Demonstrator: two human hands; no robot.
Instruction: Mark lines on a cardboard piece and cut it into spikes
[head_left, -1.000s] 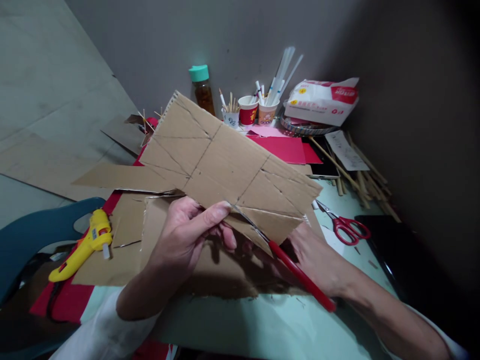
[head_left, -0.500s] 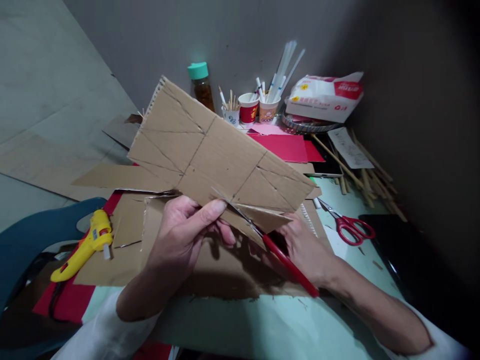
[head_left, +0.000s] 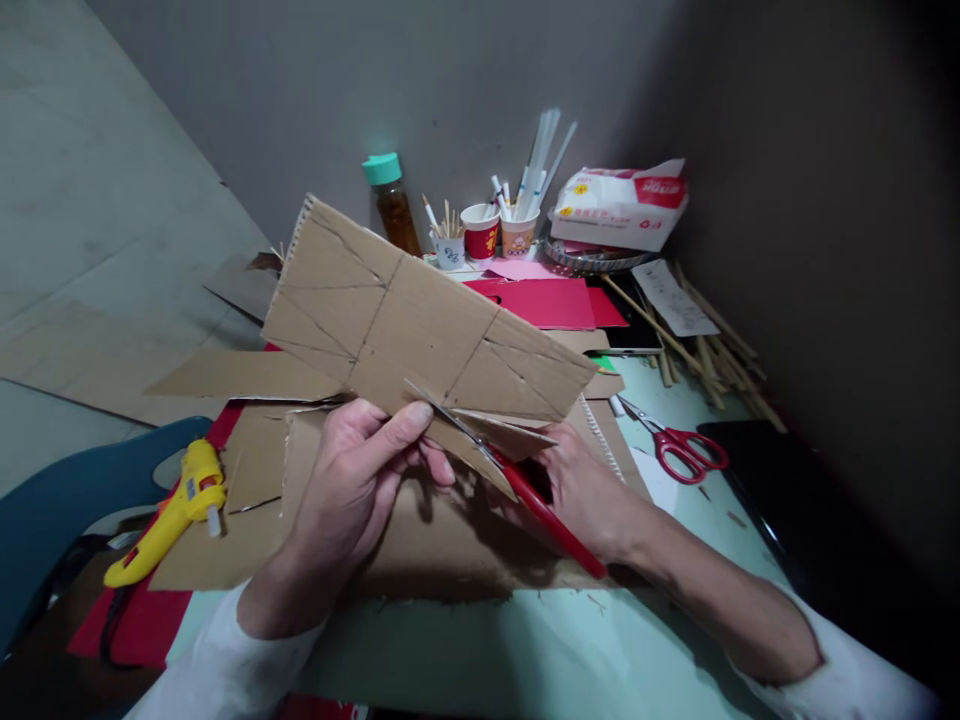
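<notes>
Centrally, a long piece of cardboard (head_left: pixel 420 330) is held up above a pale green table (head_left: pixel 420 650), tilted so that its left end is higher than its right. Dark pencil-like lines are drawn across it: two crosswise lines, with slanting lines toward both ends. The person's left hand (head_left: pixel 371 475) pinches the near edge, thumb pressed flat on top and fingers curled beneath. The right hand (head_left: pixel 589 495), to the right and just below the cardboard, is closed around a pair of red-handled scissors (head_left: pixel 544 515); some of its fingers are hidden. One blade lies over the cardboard, its tip pointing up and left, near the left thumb. Along the cut, a flap and a narrow strip stand apart at the right end.

Under the hands, a larger cardboard sheet (head_left: pixel 450 545) lies on the table. To the left, a yellow glue gun (head_left: pixel 169 515) rests on cardboard and red paper. To the right lies a second pair of scissors (head_left: pixel 686 452), also red-handled, near a bundle of wooden sticks (head_left: pixel 727 370). At the back, by the wall, stand a bottle with a turquoise cap (head_left: pixel 396 215), three small cups (head_left: pixel 480 240) and a tissue pack (head_left: pixel 619 215).
</notes>
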